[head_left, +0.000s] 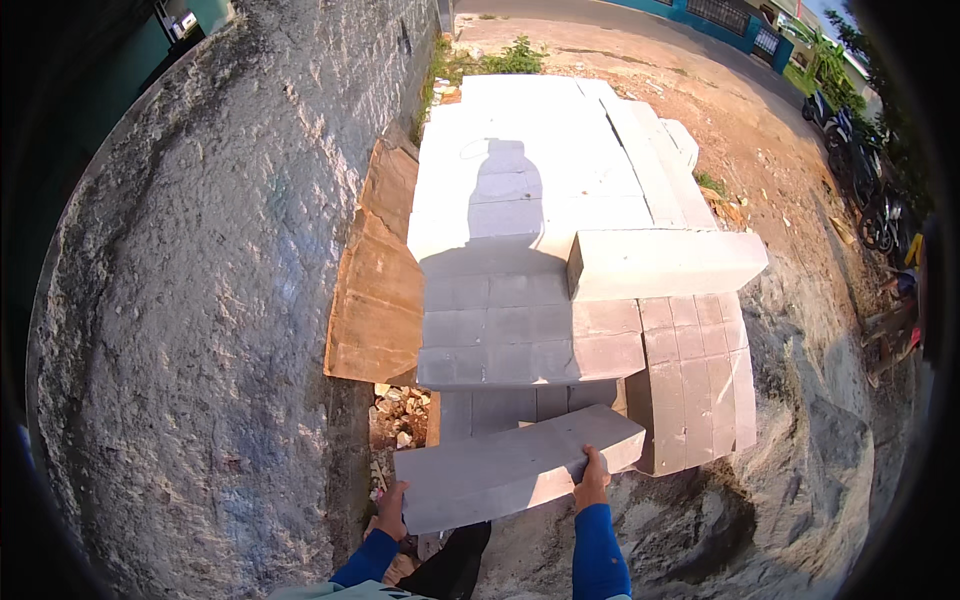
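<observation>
A long pale-grey concrete block is held level in front of me, its right end a little farther away than its left. My left hand grips its left end, and my right hand is closed on its near face by the right end. Just beyond it rises a stack of similar blocks, sunlit white on top with my shadow across it. One loose block lies crosswise on the stack's right side. The undersides of both hands are hidden.
A rough cement wall runs along the left. Between it and the stack stands a brown cardboard sheet, with rubble below. Uneven rocky ground lies to the right, and motorcycles are parked at the far right.
</observation>
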